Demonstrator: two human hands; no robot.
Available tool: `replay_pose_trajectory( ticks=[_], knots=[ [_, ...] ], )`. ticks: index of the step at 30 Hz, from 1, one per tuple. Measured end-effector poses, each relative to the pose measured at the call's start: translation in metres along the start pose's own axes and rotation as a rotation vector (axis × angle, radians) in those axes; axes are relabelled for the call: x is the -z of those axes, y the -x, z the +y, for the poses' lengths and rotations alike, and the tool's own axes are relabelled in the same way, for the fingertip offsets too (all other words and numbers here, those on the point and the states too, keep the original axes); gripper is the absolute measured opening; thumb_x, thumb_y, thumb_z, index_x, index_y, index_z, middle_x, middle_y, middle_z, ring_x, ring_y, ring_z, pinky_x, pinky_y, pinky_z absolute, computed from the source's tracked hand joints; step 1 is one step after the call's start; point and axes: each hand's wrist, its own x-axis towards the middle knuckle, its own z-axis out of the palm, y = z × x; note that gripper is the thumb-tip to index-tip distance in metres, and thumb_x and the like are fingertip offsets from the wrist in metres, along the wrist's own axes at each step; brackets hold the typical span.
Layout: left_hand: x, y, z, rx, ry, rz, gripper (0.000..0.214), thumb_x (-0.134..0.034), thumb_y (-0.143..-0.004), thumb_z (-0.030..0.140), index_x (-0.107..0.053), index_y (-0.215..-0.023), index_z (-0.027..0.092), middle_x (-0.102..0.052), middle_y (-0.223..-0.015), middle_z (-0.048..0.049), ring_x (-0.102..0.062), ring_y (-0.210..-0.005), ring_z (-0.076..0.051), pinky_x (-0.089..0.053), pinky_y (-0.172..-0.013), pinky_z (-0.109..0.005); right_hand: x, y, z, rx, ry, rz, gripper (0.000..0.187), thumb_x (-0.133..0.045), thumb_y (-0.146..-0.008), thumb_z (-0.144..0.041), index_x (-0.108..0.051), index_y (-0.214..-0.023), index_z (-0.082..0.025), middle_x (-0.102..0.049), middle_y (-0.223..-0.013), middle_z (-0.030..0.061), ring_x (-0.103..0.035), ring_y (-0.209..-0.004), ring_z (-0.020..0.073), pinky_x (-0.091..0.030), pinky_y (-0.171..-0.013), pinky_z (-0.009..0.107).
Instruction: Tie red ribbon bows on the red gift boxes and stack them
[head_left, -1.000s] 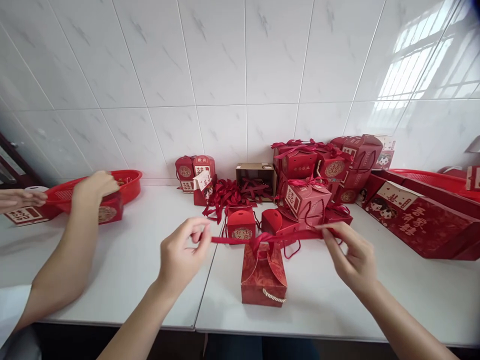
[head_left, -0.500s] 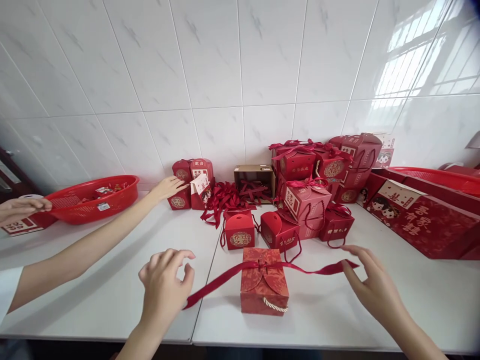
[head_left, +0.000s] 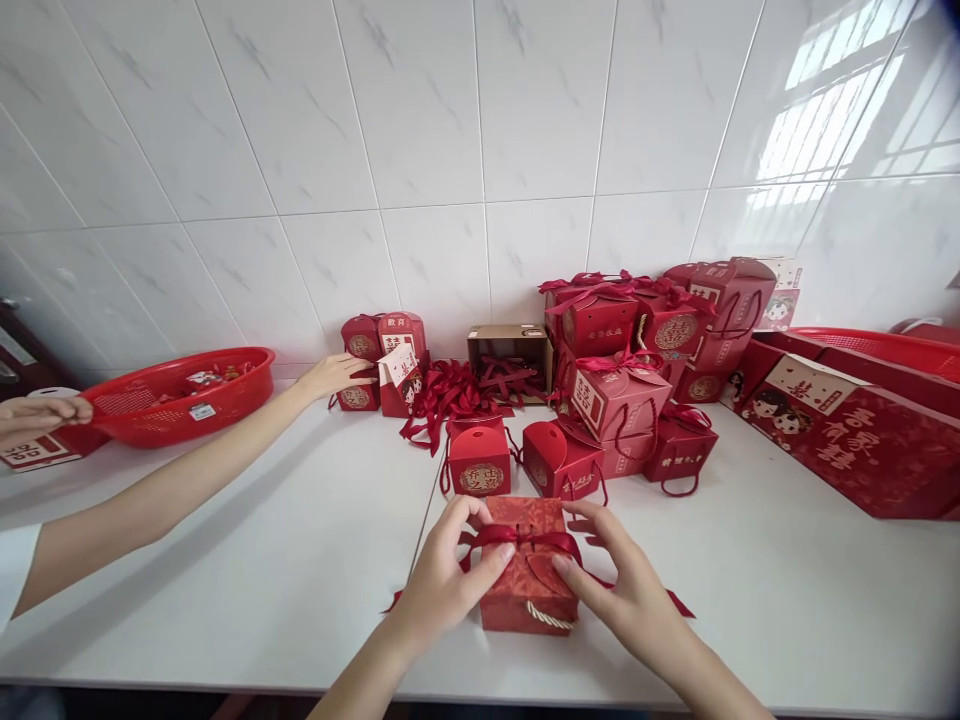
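Observation:
A small red patterned gift box [head_left: 502, 600] with a twisted cream cord handle stands on the table right in front of me. Across its top runs a dark red ribbon [head_left: 534, 541], threaded through slots, its ends trailing out past both sides. My left hand [head_left: 454, 575] grips the box's left side, thumb on the top by the ribbon, fingers at the far left corner. On the right side, my right hand [head_left: 622, 585] grips it too, thumb at the near flap and fingers at the far corner. Parts of the ribbon are hidden under both hands.
Red gift boxes [head_left: 615, 400] are stacked behind, with a heap of ribbons [head_left: 454, 395] by an open carton [head_left: 510, 333]. A large red box [head_left: 832, 430] stands right. At left, another person's hand [head_left: 334, 375] touches small boxes; a red basket [head_left: 187, 425] stands nearby.
Both my hands have moved inward from the outstretched ribbon ends to the sides of the gift box. The ribbon ends are let go and lie on the table.

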Motion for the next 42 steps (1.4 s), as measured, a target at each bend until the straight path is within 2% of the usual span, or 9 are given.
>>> replay_pose_trajectory(
  ticks=[4, 8, 14, 16, 20, 29, 32, 35, 42],
  knots=[
    [-0.004, 0.003, 0.0, 0.036, 0.008, 0.006, 0.014, -0.056, -0.083, 0.03, -0.046, -0.089, 0.023, -0.053, -0.093, -0.0015, -0.055, -0.088, -0.017, -0.046, -0.082, -0.031, -0.001, -0.001, 0.003, -0.14, -0.178, -0.045, 0.041, -0.058, -0.085, -0.043, -0.046, -0.12, -0.024, -0.056, -0.119, 0.0091, -0.061, -0.095, 0.0207, -0.052, -0.086, 0.039],
    [-0.012, 0.012, 0.0, 0.128, 0.07, 0.028, 0.019, -0.056, -0.084, 0.033, -0.043, -0.095, 0.024, -0.05, -0.094, -0.0015, -0.053, -0.084, -0.017, -0.046, -0.076, -0.029, 0.002, 0.0, 0.005, -0.295, -0.34, -0.084, 0.047, -0.064, -0.079, -0.049, -0.043, -0.112, -0.023, -0.054, -0.093, 0.001, -0.049, -0.056, 0.0089, -0.045, -0.054, 0.025],
    [-0.01, 0.021, -0.002, 0.156, 0.156, -0.04, 0.027, -0.058, -0.084, 0.038, -0.041, -0.101, 0.026, -0.051, -0.091, 0.0002, -0.052, -0.086, -0.016, -0.043, -0.079, -0.029, 0.019, -0.002, 0.002, -0.376, -0.475, -0.422, 0.045, -0.065, -0.075, -0.058, -0.046, -0.072, -0.018, -0.046, -0.066, -0.0032, -0.042, -0.059, 0.0097, -0.035, -0.055, 0.022],
    [-0.001, 0.017, -0.001, 0.193, 0.166, -0.14, 0.021, -0.052, -0.087, 0.043, -0.044, -0.092, 0.024, -0.051, -0.082, 0.0016, -0.05, -0.077, -0.016, -0.042, -0.073, -0.027, 0.025, -0.003, 0.001, -0.356, -0.429, -0.398, 0.052, -0.063, -0.073, -0.063, -0.04, -0.063, -0.019, -0.037, -0.059, -0.0052, -0.033, -0.054, 0.008, -0.027, -0.05, 0.022],
    [0.019, 0.007, 0.004, 0.266, 0.111, -0.253, 0.037, -0.042, -0.09, 0.05, -0.042, -0.067, 0.021, -0.041, -0.065, 0.0036, -0.039, -0.062, -0.013, -0.034, -0.059, -0.024, 0.034, -0.003, 0.0, -0.39, -0.376, -0.3, 0.055, -0.048, -0.081, -0.068, -0.033, -0.06, -0.02, -0.024, -0.055, -0.0066, -0.018, -0.05, 0.0078, -0.016, -0.044, 0.023],
    [0.031, 0.005, 0.01, 0.24, -0.096, -0.291, 0.037, -0.055, -0.081, 0.047, -0.042, -0.061, 0.019, -0.04, -0.06, 0.005, -0.036, -0.057, -0.011, -0.028, -0.053, -0.023, 0.055, -0.007, -0.002, -0.354, -0.332, -0.35, 0.05, -0.059, -0.079, -0.059, -0.041, -0.056, -0.019, -0.032, -0.053, -0.0053, -0.027, -0.05, 0.0082, -0.023, -0.046, 0.024],
    [0.033, 0.004, 0.016, 0.177, -0.16, -0.25, 0.027, -0.055, -0.082, 0.042, -0.049, -0.067, 0.02, -0.049, -0.066, 0.0029, -0.045, -0.062, -0.014, -0.035, -0.057, -0.025, 0.067, -0.011, -0.003, -0.335, -0.418, -0.473, 0.042, -0.06, -0.082, -0.052, -0.052, -0.06, -0.017, -0.043, -0.059, -0.0016, -0.035, -0.055, 0.0103, -0.03, -0.052, 0.025],
    [0.03, 0.005, 0.031, 0.015, -0.221, -0.123, 0.011, -0.055, -0.084, 0.033, -0.055, -0.081, 0.022, -0.059, -0.088, -0.0019, -0.054, -0.083, -0.019, -0.043, -0.076, -0.03, 0.075, -0.014, -0.007, -0.31, -0.523, -0.509, 0.031, -0.065, -0.08, -0.045, -0.062, -0.068, -0.017, -0.053, -0.066, 0.0016, -0.045, -0.062, 0.0133, -0.039, -0.06, 0.029],
    [-0.013, 0.0, 0.064, -0.293, -0.417, -0.076, 0.02, -0.067, -0.076, 0.029, -0.056, -0.091, 0.023, -0.061, -0.099, -0.0053, -0.052, -0.1, -0.026, -0.037, -0.091, -0.041, 0.067, -0.021, -0.03, -0.366, -0.795, -0.477, 0.02, -0.071, -0.077, -0.036, -0.073, -0.086, -0.018, -0.063, -0.069, 0.0018, -0.056, -0.064, 0.0134, -0.048, -0.067, 0.03]
  ],
)
